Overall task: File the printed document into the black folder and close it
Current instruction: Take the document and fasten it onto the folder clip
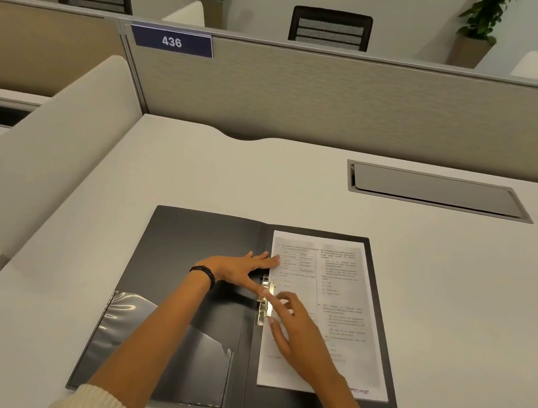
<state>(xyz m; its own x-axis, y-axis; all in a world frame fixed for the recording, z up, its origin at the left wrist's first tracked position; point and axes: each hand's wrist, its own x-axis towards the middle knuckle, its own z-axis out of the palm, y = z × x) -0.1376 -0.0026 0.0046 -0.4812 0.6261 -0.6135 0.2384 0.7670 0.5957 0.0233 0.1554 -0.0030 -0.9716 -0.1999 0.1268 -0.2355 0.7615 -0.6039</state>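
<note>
The black folder point(198, 256) lies open and flat on the desk. The printed document point(346, 284) rests on its right inner cover, its left edge at the metal clip point(266, 302) by the spine. My left hand point(244, 268) lies flat with fingers spread, fingertips on the sheet's left edge and the thumb touching the clip. My right hand point(299, 336) rests open on the lower half of the page, its fingertips beside the clip. A clear plastic pocket point(151, 343) covers the lower part of the left inner cover.
The white desk point(229, 177) has a grey cable hatch point(435, 191) at the back right. A fabric partition point(344, 103) with a "436" sign point(172, 40) stands behind. A curved white side divider point(61, 147) rises at the left.
</note>
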